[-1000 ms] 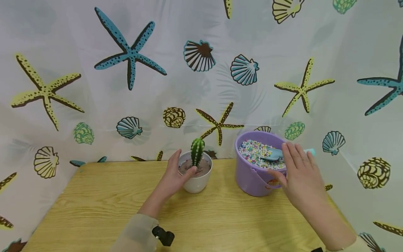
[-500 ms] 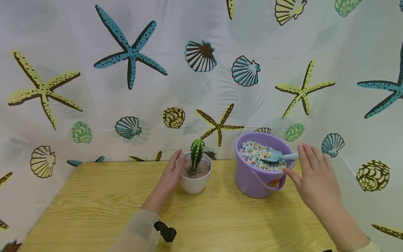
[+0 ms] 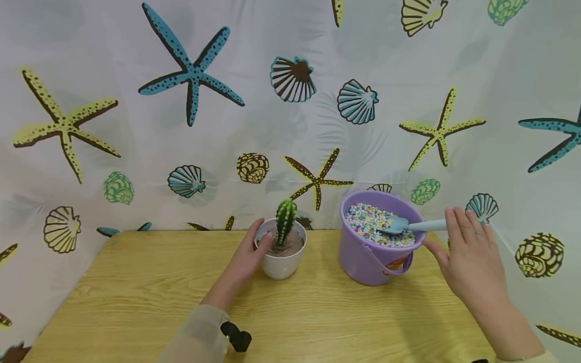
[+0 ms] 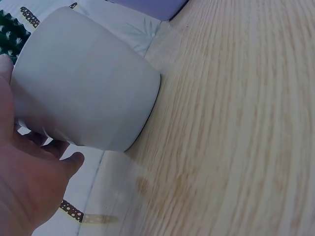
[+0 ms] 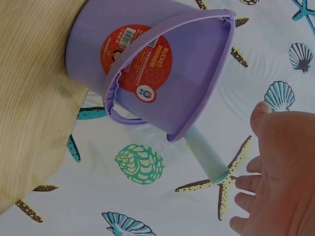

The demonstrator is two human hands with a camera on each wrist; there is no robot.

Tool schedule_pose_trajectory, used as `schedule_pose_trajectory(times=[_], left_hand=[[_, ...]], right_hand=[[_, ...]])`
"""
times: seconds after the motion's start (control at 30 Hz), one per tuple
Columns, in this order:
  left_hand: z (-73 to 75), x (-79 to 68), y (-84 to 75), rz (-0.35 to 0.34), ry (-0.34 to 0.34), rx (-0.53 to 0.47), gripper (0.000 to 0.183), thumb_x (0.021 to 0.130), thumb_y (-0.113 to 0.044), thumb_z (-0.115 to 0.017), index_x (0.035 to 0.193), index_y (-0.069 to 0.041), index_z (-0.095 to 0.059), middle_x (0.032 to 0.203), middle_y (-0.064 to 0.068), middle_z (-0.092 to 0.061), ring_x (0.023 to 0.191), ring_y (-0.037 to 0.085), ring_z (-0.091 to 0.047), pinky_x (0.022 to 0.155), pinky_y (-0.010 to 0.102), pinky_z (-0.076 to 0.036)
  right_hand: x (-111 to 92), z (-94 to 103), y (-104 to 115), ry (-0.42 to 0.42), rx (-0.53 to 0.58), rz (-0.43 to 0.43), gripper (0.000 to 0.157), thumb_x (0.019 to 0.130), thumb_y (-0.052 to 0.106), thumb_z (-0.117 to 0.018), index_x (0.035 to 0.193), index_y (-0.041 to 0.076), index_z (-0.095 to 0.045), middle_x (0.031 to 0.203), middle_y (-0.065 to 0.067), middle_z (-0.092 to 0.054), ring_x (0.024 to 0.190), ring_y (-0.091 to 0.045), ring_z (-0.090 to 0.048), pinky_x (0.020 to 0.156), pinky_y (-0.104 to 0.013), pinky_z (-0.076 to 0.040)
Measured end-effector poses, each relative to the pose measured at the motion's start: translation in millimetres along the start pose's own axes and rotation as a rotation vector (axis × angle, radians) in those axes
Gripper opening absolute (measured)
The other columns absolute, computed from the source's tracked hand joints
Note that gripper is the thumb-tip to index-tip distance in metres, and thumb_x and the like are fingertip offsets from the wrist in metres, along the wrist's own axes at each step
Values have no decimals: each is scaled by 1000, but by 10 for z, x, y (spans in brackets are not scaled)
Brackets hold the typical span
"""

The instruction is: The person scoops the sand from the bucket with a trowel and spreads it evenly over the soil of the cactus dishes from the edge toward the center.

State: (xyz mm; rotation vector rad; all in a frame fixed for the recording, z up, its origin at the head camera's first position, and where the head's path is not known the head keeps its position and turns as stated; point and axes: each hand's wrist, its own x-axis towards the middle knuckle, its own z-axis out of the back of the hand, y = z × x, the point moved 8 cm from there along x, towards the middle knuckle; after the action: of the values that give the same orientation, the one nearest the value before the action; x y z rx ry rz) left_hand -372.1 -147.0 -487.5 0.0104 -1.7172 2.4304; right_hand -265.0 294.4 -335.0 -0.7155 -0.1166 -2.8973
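Note:
A green ribbed cactus [image 3: 285, 222] stands upright in a small white flower pot [image 3: 281, 266] filled with greyish-brown soil. My left hand [image 3: 249, 254] grips the pot from its left side, thumb over the rim and fingers round the far side. In the left wrist view the pot's base stands on the wood. A purple bucket [image 3: 360, 262] of small multicoloured pellets [image 3: 363, 222] is farther right. Across its rim lies a light blue toy shovel [image 3: 396, 225], blade in the pellets. My right hand [image 3: 476, 267] is open beside the handle's end, holding nothing; the right wrist view shows a gap between.
A wooden table [image 3: 181, 292] carries the pot and bucket near its back edge. Behind it hangs a white cloth [image 3: 254, 121] printed with starfish and shells. The bucket's own handle [image 5: 114, 81] hangs down at its front, near a red label [image 5: 155, 64].
My right hand has moved right, away from the bucket's rim, uncovering the shovel's handle. My left thumb drew back from the cactus's base to the rim, then came slightly over the soil again.

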Motion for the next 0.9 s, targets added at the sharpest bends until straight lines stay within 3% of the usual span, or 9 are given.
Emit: schedule_pose_trajectory(times=[0.43,0.9], left_hand=[[-6,-55,23,-1,43,2,81,113,-64,-51,177,-25,-20,176,24,-31,161,44,-32,130,62,-28],[7,-257,-44,-29,67,19,74,116,-54,-52,177,-23,-23,177,23,-29,163,43,-27,130,65,-26]], right_hand=[[22,6,-138,-23,9,-31,83,116,46,-56,170,-8,-26,172,-34,-30,162,-53,-20,132,-69,-8],[3,-16,-252,-9,15,-33,83,115,43,-60,171,-8,-25,173,-35,-26,163,-53,-16,131,-70,-9]])
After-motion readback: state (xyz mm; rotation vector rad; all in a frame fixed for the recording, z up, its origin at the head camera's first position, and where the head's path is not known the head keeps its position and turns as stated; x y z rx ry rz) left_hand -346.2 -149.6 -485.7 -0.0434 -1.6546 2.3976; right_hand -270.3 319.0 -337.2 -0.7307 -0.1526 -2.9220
